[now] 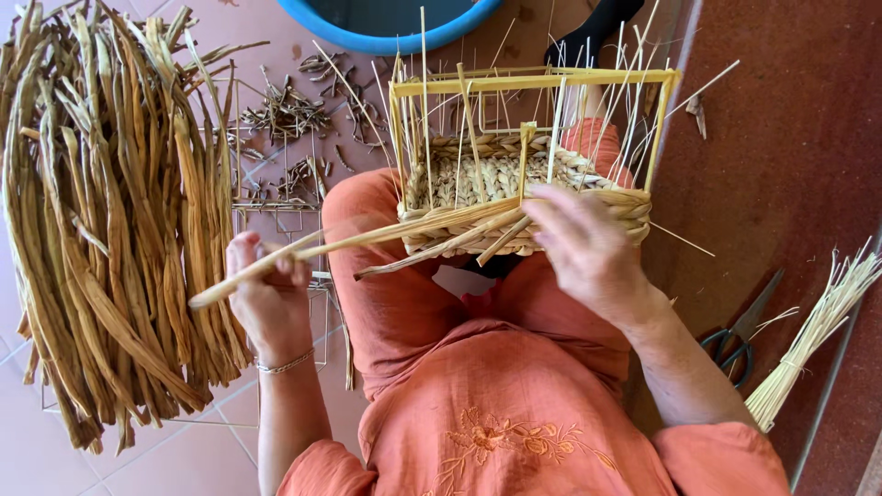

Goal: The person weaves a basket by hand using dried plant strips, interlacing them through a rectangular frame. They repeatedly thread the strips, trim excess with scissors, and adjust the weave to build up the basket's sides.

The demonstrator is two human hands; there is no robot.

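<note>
Basket (514, 184) weaving was the work in hand, and the half-made basket sat on the person's lap, near the middle of the view, with thin upright sticks poking up from its frame. The right hand (588, 248) lay on the near rim of the basket, and its fingers (556, 204) were pressed down on the woven edge, holding the last row in place. The left hand (271, 294) was out to the left, and its fingers were closed around the long dry strands (367, 241) that ran across to the basket. To do this step well, it seemed best to keep the strands pulled tight and flat, to push each new row down snug against the one under it, and to keep the upright sticks straight so the wall would not lean. A big pile of dried leaves (110, 220) lay on a wire rack on the floor at the left, close enough to reach for more. A pair of scissors (740, 335) lay on the floor at the right, just beside a tied bundle of thin pale sticks (813, 335). A blue tub (386, 32) stood at the far side.
</note>
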